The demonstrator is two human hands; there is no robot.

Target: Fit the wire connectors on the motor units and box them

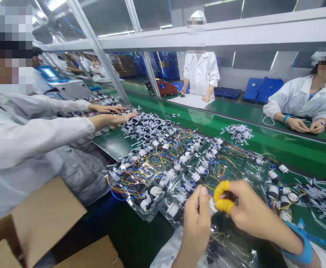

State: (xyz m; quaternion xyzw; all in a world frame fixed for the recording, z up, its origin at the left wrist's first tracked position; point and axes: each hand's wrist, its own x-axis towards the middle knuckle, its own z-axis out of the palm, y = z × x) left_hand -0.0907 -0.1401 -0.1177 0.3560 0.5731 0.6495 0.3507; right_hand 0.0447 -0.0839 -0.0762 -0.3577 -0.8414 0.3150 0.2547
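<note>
My right hand point(252, 208): yellow finger cots point(221, 195) pinching small white part point(213, 206) | my left hand point(198, 223): fingertips pressed together just beside it | under them: clear bags of wired parts point(204, 238)

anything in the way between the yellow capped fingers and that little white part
Nothing visible: the yellow finger cots on the right hand touch the small white part directly, and it sits against the left hand.

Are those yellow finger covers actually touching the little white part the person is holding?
Touching: the head view shows the yellow finger cots on the right hand pinching the white plastic part, with no gap.
</note>
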